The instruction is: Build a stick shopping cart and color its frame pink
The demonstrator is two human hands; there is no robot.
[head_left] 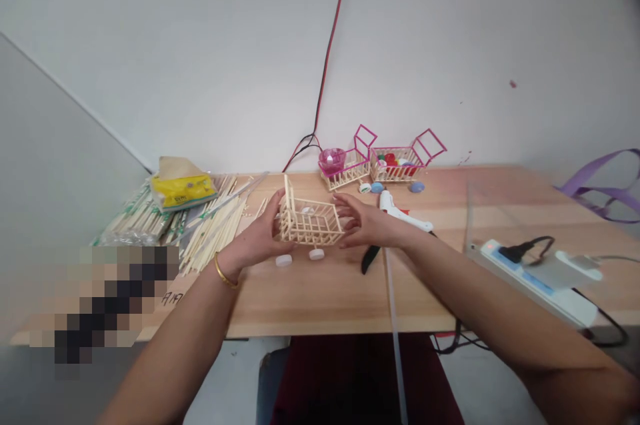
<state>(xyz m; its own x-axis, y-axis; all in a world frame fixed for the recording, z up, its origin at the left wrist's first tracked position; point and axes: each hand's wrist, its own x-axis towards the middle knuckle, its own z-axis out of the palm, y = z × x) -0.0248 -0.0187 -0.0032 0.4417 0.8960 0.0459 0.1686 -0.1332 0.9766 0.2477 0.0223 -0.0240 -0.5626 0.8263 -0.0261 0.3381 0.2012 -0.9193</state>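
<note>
A small cart made of pale wooden sticks (310,222) stands on the wooden table (320,292), resting on white cap wheels (316,254). My left hand (257,238) grips its left side, with a gold bangle on the wrist. My right hand (367,224) holds its right side, fingers curled against the frame. Both hands hold the cart between them.
A white glue gun (400,214) lies right of my right hand, a glue stick (391,292) near it. Bundles of wooden sticks (165,222) and a yellow packet (183,188) lie left. Two pink-trimmed stick carts (385,164) stand at the back. A power strip (540,278) sits right.
</note>
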